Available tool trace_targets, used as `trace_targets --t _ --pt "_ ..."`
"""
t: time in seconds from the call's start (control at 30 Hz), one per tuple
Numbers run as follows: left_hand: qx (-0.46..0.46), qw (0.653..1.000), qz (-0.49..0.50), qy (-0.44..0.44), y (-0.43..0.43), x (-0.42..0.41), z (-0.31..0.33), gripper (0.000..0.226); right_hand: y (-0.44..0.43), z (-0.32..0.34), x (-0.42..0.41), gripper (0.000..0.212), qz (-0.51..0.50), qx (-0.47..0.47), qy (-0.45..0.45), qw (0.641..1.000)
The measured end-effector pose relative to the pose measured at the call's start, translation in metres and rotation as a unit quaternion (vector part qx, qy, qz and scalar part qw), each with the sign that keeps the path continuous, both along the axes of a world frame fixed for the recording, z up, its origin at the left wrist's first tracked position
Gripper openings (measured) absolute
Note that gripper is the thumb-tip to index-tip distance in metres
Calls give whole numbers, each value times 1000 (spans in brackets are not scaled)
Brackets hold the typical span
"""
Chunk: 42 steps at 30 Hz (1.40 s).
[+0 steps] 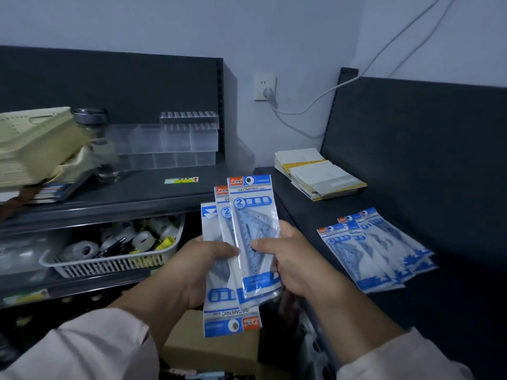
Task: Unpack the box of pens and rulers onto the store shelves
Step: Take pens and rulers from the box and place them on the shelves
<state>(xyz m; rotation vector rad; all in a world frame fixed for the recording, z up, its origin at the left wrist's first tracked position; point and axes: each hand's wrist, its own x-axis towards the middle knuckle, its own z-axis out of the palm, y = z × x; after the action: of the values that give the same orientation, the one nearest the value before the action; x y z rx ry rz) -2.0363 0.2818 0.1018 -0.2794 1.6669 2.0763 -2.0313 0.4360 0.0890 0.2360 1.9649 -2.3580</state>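
While the left hand (201, 268) and right hand (292, 260) pinch glossy, flat plastic ruler packets (251, 205)

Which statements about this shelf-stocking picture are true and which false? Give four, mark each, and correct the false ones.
1. The left hand and the right hand both hold set-square packs. True.
2. A fan of packs lies on the right shelf. True.
3. The white basket holds pens. False: it holds tape rolls.
4. The wall socket is unused. False: a white plug sits in it.
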Motion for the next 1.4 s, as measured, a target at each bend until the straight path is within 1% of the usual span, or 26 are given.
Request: trace_targets --t 0.1,0.23,0.33,0.47,0.53,0.8,0.93,1.03,1.1,1.2,1.3,1.33,1.4 --pt "-1 1000 0 -6 8 -1 -2 27 7 -6 0 27 1 -18 -9 1000" --pt "12 1000 5 -22 14 1 -1 18 11 -13 -2 27 8 -63 -21 998" --pt "11 999 12 -43 14 2 -4 15 11 -17 -4 27 9 -82 -34 996" --pt "13 998 35 -58 7 -1 -10 22 9 -22 -6 28 7 -102 -35 994" --pt "23 997 41 -61 2 -2 -13 26 4 -24 -7 29 10 -98 -32 995" --pt "48 994 77 -53 -29 1 -13 25 -21 -23 -10 29 62 -94 -43 993" --pt "64 991 96 -61 -48 6 -8 21 -39 -22 -12 25 91 -89 -71 989" --pt "79 991 100 -51 -61 8 -5 17 -52 -21 -13 25 114 -98 -83 985" --pt "70 993 89 -45 -69 10 -4 21 -61 -17 -14 28 124 -93 -81 985" --pt "46 995 78 -48 -79 13 -4 24 -74 -14 -17 32 131 -50 -65 988" --pt "18 994 95 -41 -89 14 -5 16 -84 -13 -19 32 129 -25 -52 990" --pt "15 994 106 -34 -92 13 -7 18 -87 -13 -19 32 126 -20 -47 991" --pt "16 992 120 -18 -97 10 -9 29 -91 -14 -19 31 121 -5 -36 992"
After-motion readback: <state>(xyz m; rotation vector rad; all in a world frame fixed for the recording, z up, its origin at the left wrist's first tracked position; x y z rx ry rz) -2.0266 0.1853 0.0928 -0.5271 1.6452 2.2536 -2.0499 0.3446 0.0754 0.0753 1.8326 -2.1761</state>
